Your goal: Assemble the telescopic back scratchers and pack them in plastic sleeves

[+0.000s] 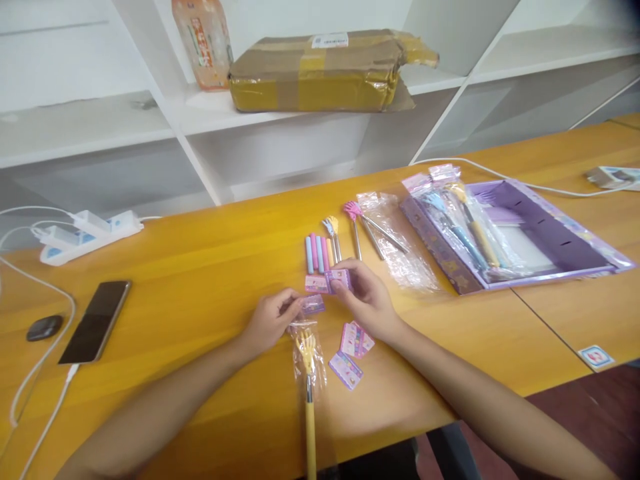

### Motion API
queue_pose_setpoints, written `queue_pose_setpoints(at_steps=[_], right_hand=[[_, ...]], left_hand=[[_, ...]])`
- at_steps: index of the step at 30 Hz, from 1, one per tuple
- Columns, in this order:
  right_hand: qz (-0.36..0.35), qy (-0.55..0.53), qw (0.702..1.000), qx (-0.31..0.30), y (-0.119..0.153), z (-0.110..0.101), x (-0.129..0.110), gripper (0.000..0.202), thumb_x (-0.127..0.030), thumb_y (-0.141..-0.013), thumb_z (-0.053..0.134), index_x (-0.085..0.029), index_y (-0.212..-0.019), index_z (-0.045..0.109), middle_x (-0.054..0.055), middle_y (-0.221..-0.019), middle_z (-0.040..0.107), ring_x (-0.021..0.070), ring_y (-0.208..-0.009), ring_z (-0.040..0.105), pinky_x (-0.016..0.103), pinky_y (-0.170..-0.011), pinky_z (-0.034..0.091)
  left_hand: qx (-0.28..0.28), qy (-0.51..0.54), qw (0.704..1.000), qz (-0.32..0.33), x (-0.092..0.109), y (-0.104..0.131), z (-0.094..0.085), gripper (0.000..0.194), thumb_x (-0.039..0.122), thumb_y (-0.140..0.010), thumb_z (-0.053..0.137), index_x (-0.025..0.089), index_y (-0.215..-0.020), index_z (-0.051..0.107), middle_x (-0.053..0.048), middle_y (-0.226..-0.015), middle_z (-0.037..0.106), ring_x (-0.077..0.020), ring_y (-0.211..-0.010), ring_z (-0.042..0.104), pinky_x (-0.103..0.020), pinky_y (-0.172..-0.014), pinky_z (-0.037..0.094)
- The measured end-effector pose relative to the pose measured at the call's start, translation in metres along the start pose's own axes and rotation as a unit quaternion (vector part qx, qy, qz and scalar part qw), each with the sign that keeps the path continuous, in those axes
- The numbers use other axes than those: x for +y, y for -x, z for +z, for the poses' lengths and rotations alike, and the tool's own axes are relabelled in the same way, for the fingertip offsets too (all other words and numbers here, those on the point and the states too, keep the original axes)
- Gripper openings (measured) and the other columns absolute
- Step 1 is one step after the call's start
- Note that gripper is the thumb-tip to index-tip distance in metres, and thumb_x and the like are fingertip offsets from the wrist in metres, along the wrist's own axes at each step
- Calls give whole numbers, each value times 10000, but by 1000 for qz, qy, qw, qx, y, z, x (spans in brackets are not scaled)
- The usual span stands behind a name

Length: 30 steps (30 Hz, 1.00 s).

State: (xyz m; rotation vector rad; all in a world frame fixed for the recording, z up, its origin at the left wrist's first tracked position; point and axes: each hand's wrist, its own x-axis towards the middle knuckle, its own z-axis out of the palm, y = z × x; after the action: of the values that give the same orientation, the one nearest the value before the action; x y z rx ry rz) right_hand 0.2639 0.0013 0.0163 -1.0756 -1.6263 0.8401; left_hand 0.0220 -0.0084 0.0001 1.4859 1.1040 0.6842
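My left hand (274, 320) pinches a small purple card (313, 305) at the top of a clear plastic bag. Inside that bag lies a yellow hand-shaped scratcher (307, 353) with a yellow handle, pointing toward the table's front edge. My right hand (367, 297) has its thumb on another purple card (340, 279), just right of a pink card (316, 285). Loose printed cards (346, 370) lie below my right hand. Beyond the hands are blue and pink handle tubes (315, 253), a pink scratcher head (353, 211) and metal rods (383, 233).
A purple tray (565, 270) with bagged scratchers (467, 230) stands at the right, beside crumpled plastic bags (410, 267). At the left are a phone (95, 323), a black mouse (45, 328), a power strip (93, 239) and white cables. A taped carton (320, 73) sits on the shelf.
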Motion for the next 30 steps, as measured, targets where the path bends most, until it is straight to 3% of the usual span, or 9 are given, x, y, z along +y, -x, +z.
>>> queue_pose_setpoints(at_steps=[3, 8, 12, 16, 19, 24, 30], right_hand=[[-15, -25, 999, -25, 6, -1, -6, 222, -366, -1063, 633, -273, -1260, 674, 75, -1070, 724, 220, -895, 675, 367, -746, 543], [-87, 4, 995, -45, 11, 0, -18, 19, -262, -1013, 669, -267, -1015, 687, 61, -960, 737, 240, -928, 660, 425, -845, 555], [-48, -61, 995, -60, 14, 7, -14, 78, -289, -1039, 654, -258, -1001, 594, 54, -962, 704, 205, -891, 669, 361, -755, 554], [12, -111, 991, -72, 18, 15, -3, 216, -335, -1069, 642, -269, -1257, 561, 52, -1063, 656, 157, -821, 671, 326, -738, 593], [20, -79, 994, -67, 18, 18, 2, 210, -364, -1085, 617, -260, -1264, 580, 94, -1176, 657, 180, -897, 714, 338, -756, 631], [-8, 6, 999, -34, 11, 18, 2, 162, -397, -1089, 615, -239, -1124, 616, 75, -1065, 710, 192, -891, 702, 356, -806, 609], [-44, 56, 996, -59, 8, 15, 7, 146, -354, -1119, 560, -232, -1094, 637, 64, -1018, 715, 203, -937, 677, 367, -865, 553]], left_hand=[[11, -19, 1000, 13, -1, 0, -1, 440, 577, -1080, 535, 185, -964, 699, 3, -774, 701, -127, -623, 612, -239, -599, 488], [12, -36, 999, 24, -3, -1, -2, 472, 589, -1087, 512, 190, -898, 677, 9, -739, 685, -139, -637, 617, -246, -611, 469], [-1, -29, 999, 17, -4, 0, -2, 445, 586, -1085, 513, 193, -988, 698, 7, -786, 702, -133, -612, 605, -252, -604, 479], [-20, -12, 1000, 12, -3, 0, -2, 420, 570, -1090, 506, 194, -1084, 694, 2, -817, 704, -131, -593, 601, -256, -591, 486], [-32, -10, 999, 21, -2, 1, -2, 396, 540, -1096, 500, 193, -1062, 687, -7, -842, 710, -126, -602, 595, -257, -606, 488], [-29, -17, 999, 27, -6, 1, -1, 323, 496, -1041, 619, 195, -1117, 709, -32, -900, 752, -162, -732, 669, -265, -675, 521], [-27, -10, 999, 25, -10, -1, 2, 307, 462, -1031, 639, 188, -1151, 707, -72, -1018, 797, -194, -851, 739, -287, -754, 566]])
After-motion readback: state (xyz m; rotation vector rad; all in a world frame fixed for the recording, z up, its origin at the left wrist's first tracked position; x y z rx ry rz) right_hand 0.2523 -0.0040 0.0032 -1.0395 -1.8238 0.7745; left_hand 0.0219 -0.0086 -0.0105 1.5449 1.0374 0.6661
